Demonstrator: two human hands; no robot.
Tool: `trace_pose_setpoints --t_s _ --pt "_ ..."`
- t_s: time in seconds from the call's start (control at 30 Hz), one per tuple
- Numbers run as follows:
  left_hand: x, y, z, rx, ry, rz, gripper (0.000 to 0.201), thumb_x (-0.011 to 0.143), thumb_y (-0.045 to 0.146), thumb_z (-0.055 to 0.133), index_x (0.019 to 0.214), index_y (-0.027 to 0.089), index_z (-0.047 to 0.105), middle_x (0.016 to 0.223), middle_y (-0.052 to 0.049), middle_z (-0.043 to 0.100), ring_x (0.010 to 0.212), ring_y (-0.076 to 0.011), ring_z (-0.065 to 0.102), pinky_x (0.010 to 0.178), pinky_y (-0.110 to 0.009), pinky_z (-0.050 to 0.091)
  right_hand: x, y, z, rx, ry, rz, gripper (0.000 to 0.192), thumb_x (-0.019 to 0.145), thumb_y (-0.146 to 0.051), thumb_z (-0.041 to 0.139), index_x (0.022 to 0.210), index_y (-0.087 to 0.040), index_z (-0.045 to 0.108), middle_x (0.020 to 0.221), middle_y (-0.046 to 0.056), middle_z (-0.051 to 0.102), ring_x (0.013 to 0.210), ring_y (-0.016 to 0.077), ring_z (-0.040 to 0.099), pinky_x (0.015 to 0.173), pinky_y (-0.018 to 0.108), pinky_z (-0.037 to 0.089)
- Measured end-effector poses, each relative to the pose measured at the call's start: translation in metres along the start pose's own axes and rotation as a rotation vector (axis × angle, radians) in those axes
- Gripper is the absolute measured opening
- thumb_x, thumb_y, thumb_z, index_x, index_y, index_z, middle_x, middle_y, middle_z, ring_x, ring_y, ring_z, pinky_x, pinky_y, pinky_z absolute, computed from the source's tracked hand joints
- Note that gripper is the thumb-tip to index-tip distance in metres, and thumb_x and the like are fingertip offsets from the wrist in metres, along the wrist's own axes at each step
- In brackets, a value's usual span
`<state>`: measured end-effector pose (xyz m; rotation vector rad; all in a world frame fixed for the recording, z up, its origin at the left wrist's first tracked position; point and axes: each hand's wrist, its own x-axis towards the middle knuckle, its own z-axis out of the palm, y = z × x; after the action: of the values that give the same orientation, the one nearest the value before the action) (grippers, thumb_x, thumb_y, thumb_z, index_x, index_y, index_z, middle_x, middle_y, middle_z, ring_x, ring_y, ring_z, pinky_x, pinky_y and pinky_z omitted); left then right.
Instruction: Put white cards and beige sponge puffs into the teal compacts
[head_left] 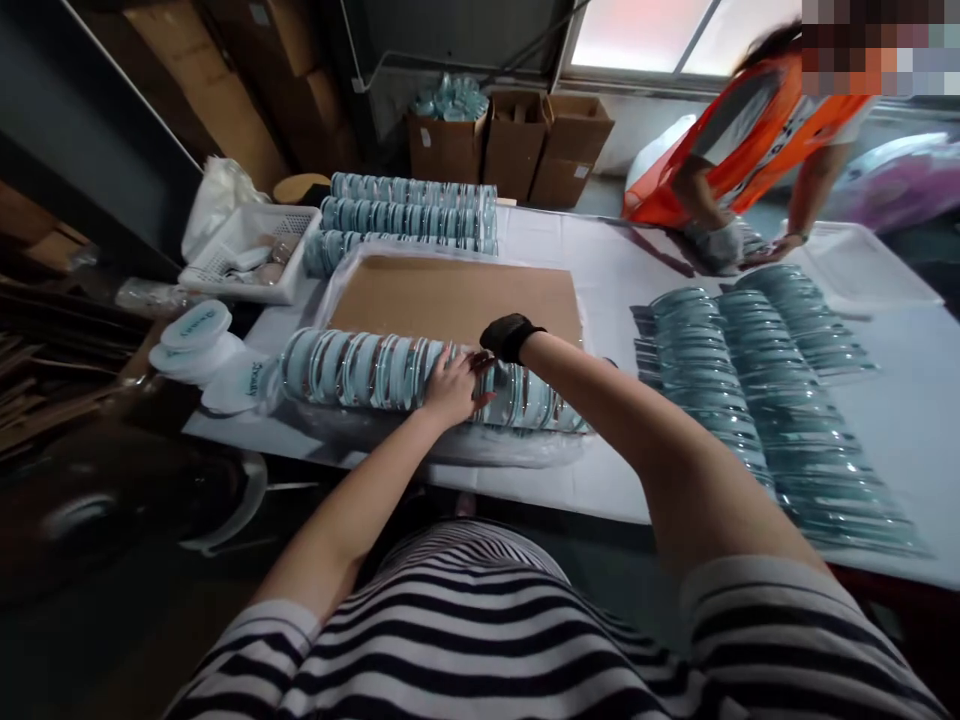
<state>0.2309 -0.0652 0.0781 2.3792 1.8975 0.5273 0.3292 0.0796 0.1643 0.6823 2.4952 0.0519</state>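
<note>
Lying side by side on edge, the glass discs of the front row are running along the near edge of a brown cardboard sheet, with clear plastic spreading out beneath and around them on the white table. The left hand is resting on top of this row near its middle, fingers spreading over the rims rather than clenching. The right hand, wearing a black glove, is bending downward just beside it above the far side of the row; its fingertips are hiding from view, so I cannot tell whether it is grasping a disc. Beyond the cardboard, three back rows of similar discs are standing, and a white basket is sitting to their left. White round pieces are piling up near the left end of the front row. Over on the right, long rows of clear glass are leaning in overlapping lines, while a co-worker in an orange vest is bending over their far end, near a shallow white tray.
</note>
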Motion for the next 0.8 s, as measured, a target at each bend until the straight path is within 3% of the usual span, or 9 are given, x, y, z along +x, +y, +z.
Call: trace_pose_setpoints --t_s 0.13,0.23,0.33,0.43,0.5,0.57,0.7,0.73,0.8 --pt "-0.001 0.0 0.001 -0.033 0.018 0.002 0.056 0.091 0.048 0.057 0.141 0.023 0.054 0.144 -0.01 0.056 0.138 -0.0293 0.046 0.125 -0.054 0.014 -0.053 -0.009 0.038 0.104 0.175 0.037 0.035 0.099 -0.038 0.045 0.116 -0.021 0.07 0.11 0.015 0.074 0.104 0.0299 0.069 0.083 0.041 0.054" --pt "-0.001 0.001 -0.001 -0.064 0.018 -0.001 0.055 0.093 0.049 0.054 0.143 0.027 0.052 0.148 -0.007 0.053 0.139 -0.0278 0.045 0.126 -0.053 0.012 -0.087 -0.045 0.09 0.19 0.196 0.018 0.043 0.103 -0.031 0.03 0.121 -0.019 0.068 0.105 0.015 0.074 0.096 0.0287 0.07 0.081 0.041 0.053" --pt "-0.001 0.003 -0.003 -0.064 -0.013 -0.016 0.055 0.092 0.048 0.057 0.144 0.029 0.051 0.149 -0.006 0.052 0.14 -0.028 0.044 0.126 -0.053 0.012 -0.098 -0.09 0.14 0.345 0.155 0.084 0.049 0.103 -0.025 0.024 0.123 -0.02 0.068 0.108 0.016 0.073 0.096 0.0285 0.069 0.083 0.04 0.052" --pt "-0.002 0.005 -0.009 -0.064 -0.032 -0.035 0.055 0.093 0.045 0.058 0.143 0.027 0.052 0.149 -0.007 0.052 0.141 -0.0274 0.043 0.126 -0.053 0.012 -0.098 -0.117 0.164 0.434 0.151 0.192 0.048 0.104 -0.025 0.025 0.125 -0.021 0.068 0.11 0.015 0.073 0.098 0.027 0.069 0.084 0.035 0.05" --pt "-0.001 0.009 -0.014 -0.065 -0.045 -0.047 0.051 0.093 0.042 0.058 0.142 0.025 0.054 0.149 -0.008 0.052 0.142 -0.0277 0.041 0.126 -0.054 0.013 -0.102 -0.117 0.161 0.469 0.156 0.232 0.044 0.104 -0.032 0.032 0.12 -0.021 0.07 0.105 0.013 0.074 0.096 0.0265 0.069 0.081 0.032 0.049" --pt "0.003 0.015 -0.018 -0.062 -0.049 -0.037 0.046 0.094 0.039 0.056 0.138 0.025 0.057 0.15 -0.008 0.051 0.145 -0.0283 0.038 0.125 -0.054 0.014 -0.109 -0.101 0.147 0.491 0.183 0.305 0.043 0.102 -0.041 0.036 0.11 -0.022 0.074 0.101 0.013 0.075 0.094 0.027 0.07 0.077 0.032 0.05" --pt "0.018 0.033 -0.016 -0.051 -0.038 0.042 0.049 0.095 0.04 0.054 0.142 0.025 0.054 0.156 -0.007 0.043 0.149 -0.0286 0.03 0.124 -0.054 0.017 -0.107 -0.023 0.097 0.412 0.33 0.531 0.044 0.101 -0.038 0.034 0.12 -0.019 0.07 0.117 0.016 0.071 0.106 0.0282 0.067 0.083 0.034 0.05" --pt "0.022 0.037 -0.013 -0.046 -0.05 0.056 0.052 0.095 0.041 0.053 0.144 0.024 0.052 0.157 -0.007 0.042 0.148 -0.0291 0.03 0.124 -0.055 0.018 -0.1 -0.001 0.085 0.38 0.32 0.533 0.041 0.099 -0.039 0.041 0.121 -0.02 0.069 0.12 0.015 0.07 0.111 0.0282 0.065 0.085 0.033 0.05" --pt "0.028 0.042 -0.006 -0.029 -0.086 0.068 0.056 0.095 0.045 0.052 0.147 0.024 0.049 0.155 -0.008 0.044 0.147 -0.0301 0.034 0.122 -0.058 0.019 -0.08 0.034 0.063 0.352 0.116 0.475 0.036 0.093 -0.037 0.053 0.118 -0.02 0.072 0.119 0.014 0.071 0.11 0.0275 0.066 0.085 0.033 0.05"
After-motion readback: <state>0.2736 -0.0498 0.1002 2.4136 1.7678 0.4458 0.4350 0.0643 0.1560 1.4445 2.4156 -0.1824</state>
